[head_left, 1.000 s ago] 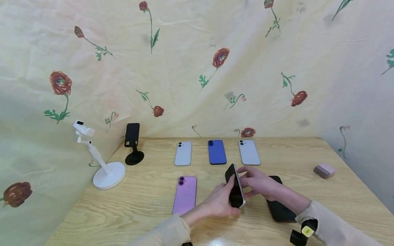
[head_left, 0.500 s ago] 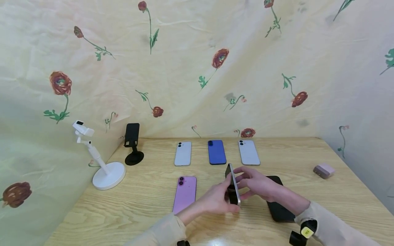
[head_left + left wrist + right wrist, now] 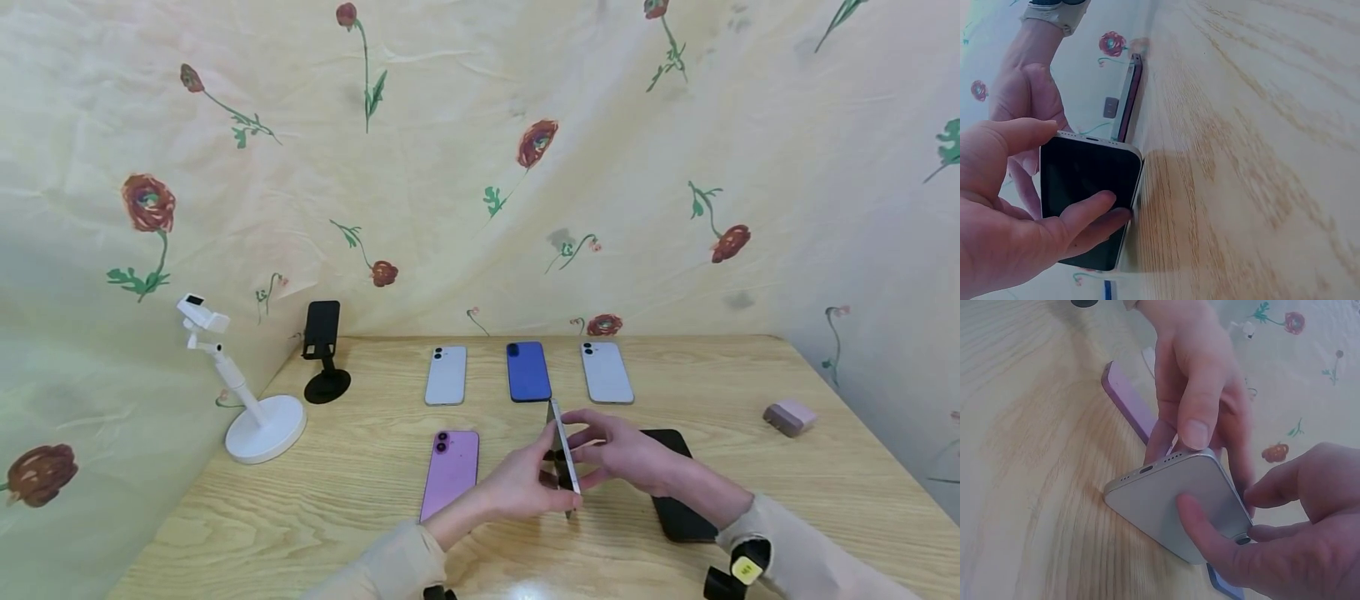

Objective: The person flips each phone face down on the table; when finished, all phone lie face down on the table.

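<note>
A smartphone point(image 3: 563, 443) with a silver frame stands on its long edge close over the table, nearly edge-on in the head view. My left hand point(image 3: 517, 485) grips it from the left, thumb on the end with the charging port and fingers against the black screen point(image 3: 1079, 169). On the other side, my right hand point(image 3: 626, 452) holds the pale back point(image 3: 1154, 506), one fingertip flat on it and other fingers at the side edge near the camera. A purple phone point(image 3: 452, 471) lies left of my left hand. Under my right forearm lies a black phone-shaped slab point(image 3: 684, 512), partly covered.
At the back lie a white phone point(image 3: 446, 375), a blue phone point(image 3: 528, 372) and another white phone point(image 3: 607, 372). A white stand point(image 3: 266, 428) and a black phone stand point(image 3: 327, 385) are at the left. A small charger plug point(image 3: 790, 416) sits far right.
Between both hands, the smartphone has turned from showing its screen to nearly edge-on and shifted slightly left. Both hands have moved a little left with it.
</note>
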`<state>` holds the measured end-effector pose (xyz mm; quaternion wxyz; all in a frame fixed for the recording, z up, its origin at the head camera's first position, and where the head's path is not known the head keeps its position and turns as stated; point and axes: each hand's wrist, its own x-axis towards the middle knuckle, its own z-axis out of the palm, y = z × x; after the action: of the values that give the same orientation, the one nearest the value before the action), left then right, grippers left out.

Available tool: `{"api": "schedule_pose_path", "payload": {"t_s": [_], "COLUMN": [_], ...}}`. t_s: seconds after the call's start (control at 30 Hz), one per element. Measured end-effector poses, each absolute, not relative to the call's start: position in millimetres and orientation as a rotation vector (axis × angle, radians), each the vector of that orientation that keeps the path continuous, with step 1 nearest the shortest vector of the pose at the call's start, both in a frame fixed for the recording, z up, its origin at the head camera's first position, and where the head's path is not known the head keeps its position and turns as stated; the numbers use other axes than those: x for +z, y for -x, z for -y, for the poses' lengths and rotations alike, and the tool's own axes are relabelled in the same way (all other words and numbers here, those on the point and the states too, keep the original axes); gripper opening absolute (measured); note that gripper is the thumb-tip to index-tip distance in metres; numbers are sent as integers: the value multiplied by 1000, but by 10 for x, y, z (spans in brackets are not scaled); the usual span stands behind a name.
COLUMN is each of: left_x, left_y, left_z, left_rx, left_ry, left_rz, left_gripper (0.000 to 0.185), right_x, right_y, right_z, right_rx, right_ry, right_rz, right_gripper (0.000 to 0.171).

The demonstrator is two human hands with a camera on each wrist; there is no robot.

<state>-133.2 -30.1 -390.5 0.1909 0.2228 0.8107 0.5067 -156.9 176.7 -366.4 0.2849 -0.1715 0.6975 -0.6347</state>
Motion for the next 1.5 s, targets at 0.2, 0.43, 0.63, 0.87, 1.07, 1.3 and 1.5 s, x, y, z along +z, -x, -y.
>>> {"api": "schedule_pose_path", "payload": {"t_s": [0.2, 0.43, 0.63, 0.87, 1.07, 1.3, 1.5], "left_x": [-3919, -3929, -3923, -3951, -3975, -3993, -4001], "left_y": [1326, 1318, 1296, 1284, 1294, 1297, 1289], "left_z": [331, 371, 414, 449, 475, 488, 507], "left_rx": [1444, 1504, 1574, 1631, 1681, 1690, 1709], "left_ry": [-581, -598, -579, -576, -592, -593, -550], "left_rz": [-2261, -2208, -2130, -2067, -1962, -1926, -1894], "left_gripper": [107, 107, 106, 105, 104, 103, 104], "right_x": [-3686, -3765, -3837, -3898, -3950, -3983, -4006], "right_y": [1556, 1539, 1501, 1489, 1488, 1496, 1487], "right_z": [-1751, -1739, -1722, -1721, -1737, -1753, -1753], "right_rx": [-1689, -1679, -1653, -1564, -1488, -1465, -1469], "right_ry": [496, 523, 551, 581, 676, 703, 695], "right_rz": [-1838, -1842, -1862, -1950, -2016, -2053, -2060], "right_gripper": [61, 67, 74, 80, 80, 82, 84]}}
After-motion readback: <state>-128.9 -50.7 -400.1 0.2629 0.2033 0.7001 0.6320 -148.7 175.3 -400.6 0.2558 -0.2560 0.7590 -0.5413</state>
